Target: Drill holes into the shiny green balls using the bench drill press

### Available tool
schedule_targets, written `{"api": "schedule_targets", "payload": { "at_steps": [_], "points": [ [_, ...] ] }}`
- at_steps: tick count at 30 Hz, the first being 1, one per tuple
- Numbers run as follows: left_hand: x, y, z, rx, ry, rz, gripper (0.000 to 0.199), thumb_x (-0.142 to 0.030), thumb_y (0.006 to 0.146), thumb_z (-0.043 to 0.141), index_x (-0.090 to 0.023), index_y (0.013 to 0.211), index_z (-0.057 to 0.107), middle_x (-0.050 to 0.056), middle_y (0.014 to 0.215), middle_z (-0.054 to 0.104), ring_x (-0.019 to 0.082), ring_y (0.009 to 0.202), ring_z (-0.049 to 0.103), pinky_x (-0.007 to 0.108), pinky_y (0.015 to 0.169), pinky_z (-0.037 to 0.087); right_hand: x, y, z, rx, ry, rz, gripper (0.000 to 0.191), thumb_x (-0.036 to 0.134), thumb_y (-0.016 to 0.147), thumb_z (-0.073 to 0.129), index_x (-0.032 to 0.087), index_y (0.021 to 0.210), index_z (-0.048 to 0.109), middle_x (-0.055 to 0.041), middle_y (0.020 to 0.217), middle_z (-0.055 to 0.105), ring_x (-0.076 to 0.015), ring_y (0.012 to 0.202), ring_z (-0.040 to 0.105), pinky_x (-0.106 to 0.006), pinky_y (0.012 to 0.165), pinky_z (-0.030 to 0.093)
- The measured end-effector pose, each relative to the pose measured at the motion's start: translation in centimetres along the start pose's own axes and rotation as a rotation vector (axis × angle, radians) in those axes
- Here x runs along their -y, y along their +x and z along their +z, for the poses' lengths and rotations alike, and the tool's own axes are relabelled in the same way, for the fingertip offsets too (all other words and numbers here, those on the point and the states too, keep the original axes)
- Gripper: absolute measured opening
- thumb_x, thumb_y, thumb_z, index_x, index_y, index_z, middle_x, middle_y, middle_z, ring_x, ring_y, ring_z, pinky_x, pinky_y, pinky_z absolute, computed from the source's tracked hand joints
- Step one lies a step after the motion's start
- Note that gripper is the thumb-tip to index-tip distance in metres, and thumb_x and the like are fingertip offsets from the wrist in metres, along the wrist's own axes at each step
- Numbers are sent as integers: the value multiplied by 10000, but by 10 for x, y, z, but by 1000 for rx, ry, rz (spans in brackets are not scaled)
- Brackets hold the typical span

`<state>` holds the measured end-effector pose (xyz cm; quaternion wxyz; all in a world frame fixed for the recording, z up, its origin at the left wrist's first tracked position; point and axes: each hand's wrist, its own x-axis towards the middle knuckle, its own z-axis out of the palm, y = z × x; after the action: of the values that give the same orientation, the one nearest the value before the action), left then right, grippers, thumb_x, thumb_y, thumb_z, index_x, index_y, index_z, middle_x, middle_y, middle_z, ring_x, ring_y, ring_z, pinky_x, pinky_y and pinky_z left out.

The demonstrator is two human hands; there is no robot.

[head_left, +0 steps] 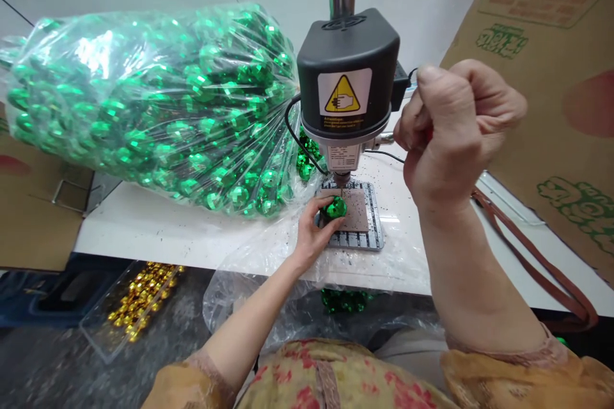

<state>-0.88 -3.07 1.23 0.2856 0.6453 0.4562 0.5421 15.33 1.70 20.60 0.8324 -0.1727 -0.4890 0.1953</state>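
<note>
My left hand (318,228) pinches a shiny green faceted ball (336,207) between thumb and fingers. The ball rests over a square wooden board (357,214) on the slotted metal base (375,239) of a small drill press (349,70). Its chuck (342,177) and thin bit are right above the ball; whether the bit touches it I cannot tell. Raised at the right of the machine, my right hand (453,121) is closed round the drill press handle (386,139), most of which the fingers hide.
A big clear bag (158,115) of green balls lies left of the drill press. Dark shavings dot the white table (158,220). Cardboard boxes (537,77) stand at the right, near a brown strap (537,268). Below the table edge are gold balls (144,297) in a clear bin.
</note>
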Motion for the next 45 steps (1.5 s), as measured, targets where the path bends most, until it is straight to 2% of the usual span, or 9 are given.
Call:
{"api": "schedule_targets", "payload": {
  "at_steps": [3,9,12,16,21,25,28,38,45],
  "points": [
    [-17,-36,-18,117,-28,92,364,-366,853,805,-275,1185,688,108,1332,664,286,1237,660,471,1017,563,0,-2,-1,6,-4,-7,427,156,793,668,219,520,346,78,420,362,-32,369,289,-256,387,227],
    [-26,-118,-49,778,264,354,468,-276,887,709,-443,1320,645,81,1479,619,327,1228,694,482,955,637,1,-4,-2,11,18,-19,403,129,802,646,225,541,355,77,429,365,-41,363,302,-270,380,216],
    [-17,-135,-55,914,438,367,531,-273,895,673,-524,1358,602,28,1445,652,331,1246,688,518,1019,614,1,-7,-4,19,22,-24,404,112,817,635,223,544,358,74,420,375,-46,356,304,-277,374,198],
    [-12,-112,-56,639,350,454,410,-342,899,702,-449,1293,670,32,1287,744,263,1048,765,403,834,677,1,-10,-5,28,2,-54,424,94,866,616,209,559,347,79,430,359,-39,371,324,-258,401,204],
    [-1,6,-47,22,370,287,276,-194,993,495,-256,1152,712,92,1071,743,236,1034,714,390,922,592,1,-11,-6,42,-8,-49,460,145,882,658,200,554,341,78,438,365,-40,374,338,-253,408,218],
    [29,105,-35,-67,435,-19,231,-118,866,637,-224,1059,707,102,1040,681,301,1060,669,444,1002,518,1,-11,-6,43,2,-48,447,127,870,659,202,545,361,73,425,378,-55,370,334,-275,400,209],
    [51,138,-27,-2,459,-220,293,-32,671,783,-214,889,709,65,866,637,330,984,673,470,984,505,2,-11,-6,34,5,-58,426,95,872,622,204,545,371,73,427,378,-57,375,332,-278,402,210],
    [24,82,-47,-189,-283,-241,406,-424,827,770,-257,1161,610,-10,882,649,139,731,624,269,683,545,3,-13,-6,47,-3,-63,420,84,889,605,196,554,377,79,452,364,-34,397,348,-250,432,239],
    [-1,35,-25,-73,-574,-398,528,-521,767,851,-250,1115,560,5,971,727,136,830,692,273,777,567,2,-12,-4,23,-10,-61,437,160,875,634,218,549,349,87,435,364,-59,376,341,-286,415,203]
  ]
}}
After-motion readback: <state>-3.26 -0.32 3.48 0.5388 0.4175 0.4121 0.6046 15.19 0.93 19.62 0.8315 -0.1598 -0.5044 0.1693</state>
